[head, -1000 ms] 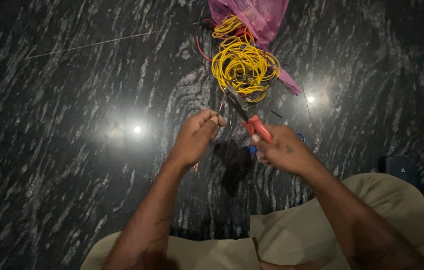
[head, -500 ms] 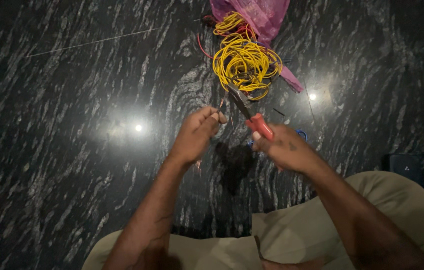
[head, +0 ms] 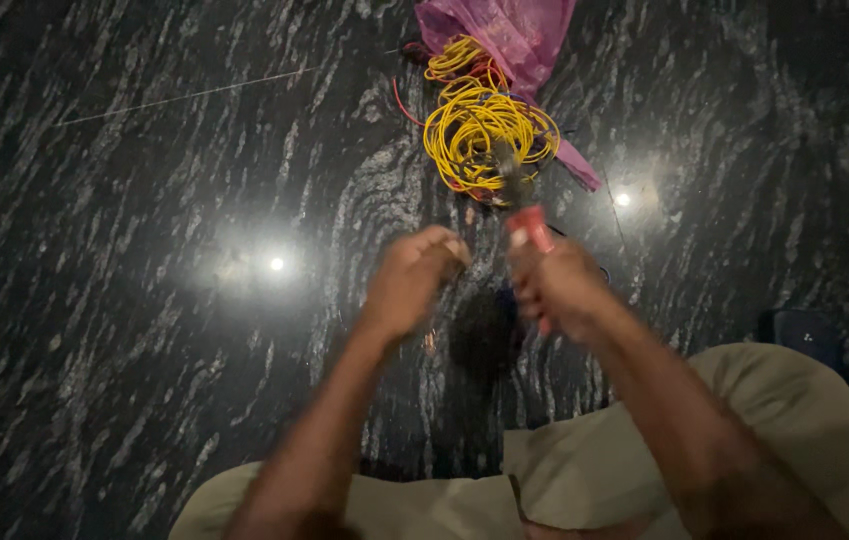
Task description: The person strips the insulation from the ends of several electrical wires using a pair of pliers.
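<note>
Right hand [head: 560, 285] gripping red-handled pliers [head: 523, 205], left hand [head: 413, 280] closed with fingertips pinched, contents unclear, yellow wire coil [head: 480, 135] beyond, dark stone floor [head: 145, 300]

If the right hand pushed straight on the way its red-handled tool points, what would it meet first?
Most likely the coil of yellow wire lying on the dark floor: the right hand aims the red-handled tool at it. Motion blur and unclear depth hide any contact.

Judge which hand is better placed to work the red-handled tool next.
Right, probably. The right hand already grips the red-handled pliers-like tool, its tip pointing toward the yellow wire coil. The left hand is pinched closed beside it; what it pinches is too blurred to tell.
</note>
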